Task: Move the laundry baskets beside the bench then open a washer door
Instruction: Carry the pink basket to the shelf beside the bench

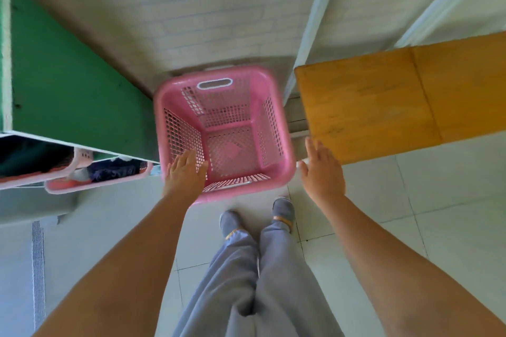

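An empty pink laundry basket [276,117] stands on the tiled floor between a green cabinet and a wooden bench [383,107]. My left hand [184,175] hovers over the basket's near left corner, fingers spread, holding nothing. Just right of the basket's near right corner is my right hand [321,172], open with fingers apart and clear of the rim. Another pink basket [98,186] with clothes in it sits under the cabinet at the left. No washer door shows.
The green cabinet [68,85] stands close on the left. A white metal bench frame [312,27] rises behind the bench seat. My feet in grey shoes [283,210] stand just before the basket. Tiled floor stretches to the right.
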Action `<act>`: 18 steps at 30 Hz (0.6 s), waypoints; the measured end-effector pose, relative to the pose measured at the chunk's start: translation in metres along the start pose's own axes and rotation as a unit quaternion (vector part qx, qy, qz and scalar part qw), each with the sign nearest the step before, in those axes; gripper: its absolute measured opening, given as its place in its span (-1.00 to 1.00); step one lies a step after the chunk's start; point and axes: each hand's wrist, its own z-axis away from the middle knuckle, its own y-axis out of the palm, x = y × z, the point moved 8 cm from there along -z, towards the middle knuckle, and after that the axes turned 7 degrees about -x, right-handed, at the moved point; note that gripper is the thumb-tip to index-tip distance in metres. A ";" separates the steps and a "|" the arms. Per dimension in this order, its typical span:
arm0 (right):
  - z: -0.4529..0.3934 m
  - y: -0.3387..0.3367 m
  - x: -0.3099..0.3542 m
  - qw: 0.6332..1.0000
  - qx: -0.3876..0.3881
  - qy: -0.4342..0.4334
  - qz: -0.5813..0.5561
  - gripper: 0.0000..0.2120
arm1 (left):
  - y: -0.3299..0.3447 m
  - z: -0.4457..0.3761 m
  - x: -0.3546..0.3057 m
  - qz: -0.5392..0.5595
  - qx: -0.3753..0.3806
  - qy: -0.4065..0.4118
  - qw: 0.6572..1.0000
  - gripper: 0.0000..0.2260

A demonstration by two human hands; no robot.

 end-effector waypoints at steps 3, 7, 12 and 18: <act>0.036 -0.027 -0.028 1.000 0.004 0.009 0.010 -0.43 | -0.014 0.028 -0.042 -0.022 0.003 0.050 0.999 -0.49; 0.080 -0.058 -0.079 0.999 0.005 0.051 0.009 -0.44 | -0.026 0.062 -0.116 -0.053 0.016 0.135 0.989 -0.49; 0.125 -0.079 -0.168 0.992 0.011 0.122 -0.011 -0.44 | -0.019 0.101 -0.223 -0.076 0.024 0.216 0.973 -0.57; 0.176 -0.103 -0.294 0.977 -0.014 0.203 -0.068 -0.44 | 0.031 0.157 -0.361 -0.094 0.035 0.279 0.955 -0.56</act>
